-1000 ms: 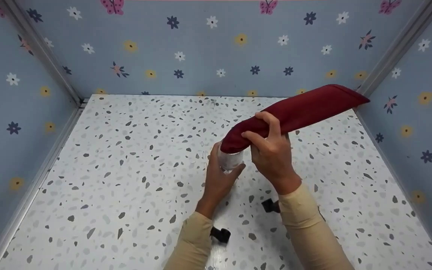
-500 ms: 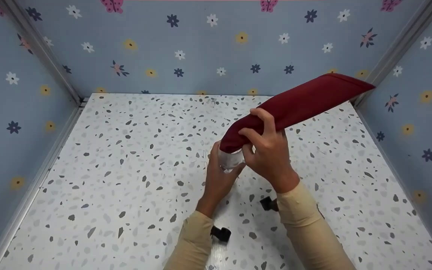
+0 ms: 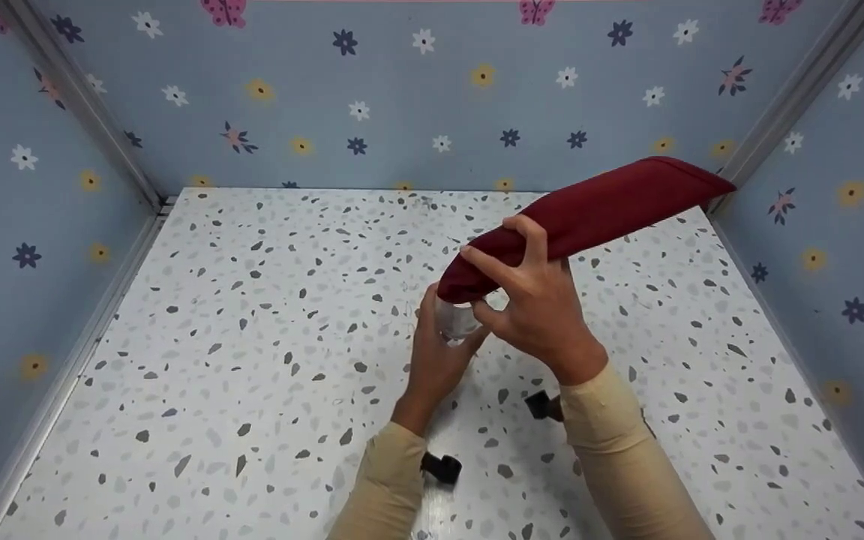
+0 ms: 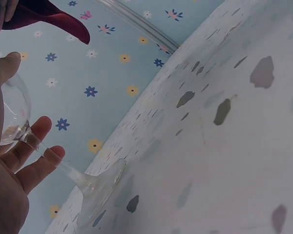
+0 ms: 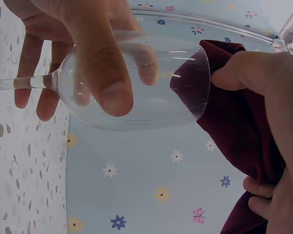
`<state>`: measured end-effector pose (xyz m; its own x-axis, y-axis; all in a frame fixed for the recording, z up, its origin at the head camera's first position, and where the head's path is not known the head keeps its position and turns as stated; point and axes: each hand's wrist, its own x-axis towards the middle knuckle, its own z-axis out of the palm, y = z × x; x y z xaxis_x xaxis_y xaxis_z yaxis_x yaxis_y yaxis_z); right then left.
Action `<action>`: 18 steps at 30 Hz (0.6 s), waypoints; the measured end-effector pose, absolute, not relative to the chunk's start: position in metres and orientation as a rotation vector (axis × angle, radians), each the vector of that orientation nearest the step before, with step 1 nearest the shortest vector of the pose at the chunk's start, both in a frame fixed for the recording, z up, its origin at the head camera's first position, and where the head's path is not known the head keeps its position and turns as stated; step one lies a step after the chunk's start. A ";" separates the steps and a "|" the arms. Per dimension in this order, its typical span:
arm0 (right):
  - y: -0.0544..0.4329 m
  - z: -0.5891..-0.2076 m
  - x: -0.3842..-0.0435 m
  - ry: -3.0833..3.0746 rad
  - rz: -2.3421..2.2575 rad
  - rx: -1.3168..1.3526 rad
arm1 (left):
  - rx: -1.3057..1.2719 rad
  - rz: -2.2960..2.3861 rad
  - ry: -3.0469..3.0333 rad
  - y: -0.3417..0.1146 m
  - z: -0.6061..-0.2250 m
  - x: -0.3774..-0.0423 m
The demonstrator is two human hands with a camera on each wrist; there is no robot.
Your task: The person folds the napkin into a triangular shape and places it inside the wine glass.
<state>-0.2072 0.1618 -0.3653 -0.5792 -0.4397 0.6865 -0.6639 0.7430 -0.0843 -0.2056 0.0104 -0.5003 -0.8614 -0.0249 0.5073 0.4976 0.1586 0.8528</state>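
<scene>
In the head view, my left hand (image 3: 436, 367) holds a clear wine glass (image 3: 457, 321) around its bowl. My right hand (image 3: 544, 307) grips a folded dark red cloth napkin (image 3: 619, 202) just above the rim. From the right wrist, the napkin's pointed end (image 5: 185, 83) is seen inside the mouth of the bowl. My left thumb (image 5: 115, 95) lies across the bowl there, with other fingers behind it and near the stem. The glass's foot (image 4: 105, 187) shows in the left wrist view, close to the tabletop; whether it touches is unclear.
A white speckled table (image 3: 252, 315) lies under both hands. Blue flowered panels (image 3: 402, 90) stand behind it and along both sides, joined by metal corner strips (image 3: 792, 97). Small black fittings (image 3: 443, 469) stick out from both forearms.
My right fingers have shifted along the napkin toward the glass, and the thumb is now at the rim. The napkin's free end rose, then dipped slightly. My left hand and the glass stay put.
</scene>
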 end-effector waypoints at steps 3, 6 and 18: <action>0.162 -0.364 -0.206 -2.297 0.423 0.824 | -0.442 -1.750 -2.032 0.010 -0.496 -0.202; 0.163 -0.363 -0.205 -2.294 0.418 0.827 | -0.434 -1.761 -2.025 0.010 -0.497 -0.201; 0.159 -0.360 -0.205 -2.227 0.364 0.927 | -0.468 -1.743 -2.043 0.009 -0.500 -0.202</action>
